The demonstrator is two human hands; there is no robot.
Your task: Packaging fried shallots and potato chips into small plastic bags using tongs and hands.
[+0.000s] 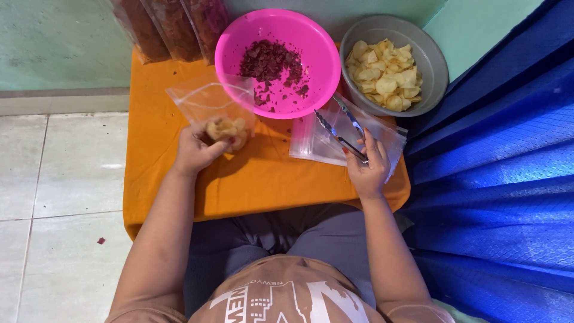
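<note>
Now, far left, packed bags (173, 27) of dark red pieces lean against the green wall at the back of the orange counter (239, 185). Next along, the left hand (194, 149) has its grip pressed together on the bottom of a clear bag (212, 107), cupping a small clump of pale chips (227, 131) through the plastic, while the bag's empty upper part stands up slack. That film looks thin and slippery, the load light and brittle: a squeeze would likely crush the chips, so a hold under the clump or at the top hem seems safest.

Centre, the pink bowl (317, 48) holds a scatter of dark red crumbs (269, 63) and sits just beside the bag. Moving right, the right hand (368, 167) pinches metal tongs (341, 128) near their joined end, tips slightly apart and pointing toward the pink bowl, over a stack of flat empty bags (388, 140). Behind, the grey bowl (433, 66) is heaped with chips (385, 75).

Room is tight: both bowls crowd the back edge, blue fabric (496, 161) presses in at the right edge, and open orange surface lies only along the front.
</note>
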